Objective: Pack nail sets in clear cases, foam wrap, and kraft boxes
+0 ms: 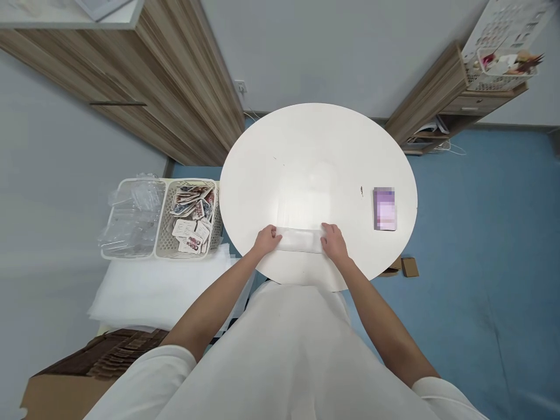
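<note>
A folded translucent white sheet (300, 240) lies near the front edge of the round white table (249, 169). My left hand (267, 240) grips its left end, fingers closed on it. At the right end, my right hand (333, 241) has its thumb and fingers closed around the edge. The sheet stretches flat between both hands; whether more of it spreads beyond the folded strip is hard to tell in the glare. A purple and pink box (385, 209) lies on the table's right side.
Left of the table are a basket of clear plastic pieces (135, 219), a basket of printed cards (164, 239) and a stack of white sheets (149, 291). Cardboard (65, 396) is at lower left, a small brown box (410, 267) on the floor. Cabinets (175, 76) stand behind.
</note>
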A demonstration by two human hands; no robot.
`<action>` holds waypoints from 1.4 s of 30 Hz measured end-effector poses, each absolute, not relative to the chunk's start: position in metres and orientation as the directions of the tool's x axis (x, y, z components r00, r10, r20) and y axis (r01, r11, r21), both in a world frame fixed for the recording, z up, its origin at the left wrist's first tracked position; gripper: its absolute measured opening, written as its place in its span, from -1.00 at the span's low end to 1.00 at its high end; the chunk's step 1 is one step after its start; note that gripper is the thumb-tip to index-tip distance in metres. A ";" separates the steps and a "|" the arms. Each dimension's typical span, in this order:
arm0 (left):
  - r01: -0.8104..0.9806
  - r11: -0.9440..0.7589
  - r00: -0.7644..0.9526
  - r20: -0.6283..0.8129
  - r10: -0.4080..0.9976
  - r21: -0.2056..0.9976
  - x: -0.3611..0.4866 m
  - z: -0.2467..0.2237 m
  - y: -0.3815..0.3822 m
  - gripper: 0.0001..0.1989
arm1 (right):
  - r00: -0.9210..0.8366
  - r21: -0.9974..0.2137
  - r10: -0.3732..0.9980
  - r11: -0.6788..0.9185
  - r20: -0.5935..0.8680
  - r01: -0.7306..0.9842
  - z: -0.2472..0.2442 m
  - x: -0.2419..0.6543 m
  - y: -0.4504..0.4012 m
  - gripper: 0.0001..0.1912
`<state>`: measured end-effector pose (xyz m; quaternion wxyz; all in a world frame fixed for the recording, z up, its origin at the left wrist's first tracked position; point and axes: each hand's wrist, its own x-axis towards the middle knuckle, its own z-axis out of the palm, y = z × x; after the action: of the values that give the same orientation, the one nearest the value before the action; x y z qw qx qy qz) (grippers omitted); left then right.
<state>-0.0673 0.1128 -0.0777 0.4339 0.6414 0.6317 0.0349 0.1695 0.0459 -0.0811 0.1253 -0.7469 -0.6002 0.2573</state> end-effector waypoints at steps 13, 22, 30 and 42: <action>0.678 -0.553 0.711 -0.238 0.662 0.485 -0.033 -0.070 0.086 -0.38 | -0.361 -0.518 0.916 0.225 -0.178 0.826 -0.083 0.149 0.041 -0.55; 0.612 -0.581 0.766 -0.221 0.604 0.537 -0.048 -0.065 0.075 -0.44 | -0.312 -0.570 0.912 0.111 -0.267 0.814 -0.065 0.139 0.012 -0.55; 0.589 -0.450 0.773 -0.305 0.556 0.671 -0.060 -0.063 0.048 -0.51 | -0.297 -0.629 0.885 0.005 -0.360 0.777 -0.053 0.132 -0.025 -0.55; 0.609 0.063 0.594 -0.507 0.624 0.791 -0.079 -0.059 0.089 -0.55 | -0.228 -0.734 0.805 -0.331 -0.547 0.593 -0.051 0.164 0.037 -0.63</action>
<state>-0.0792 0.0894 -0.0589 0.5733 0.6844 0.4505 0.0069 0.1638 0.0368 -0.0514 0.0989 -0.6133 -0.5699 0.5379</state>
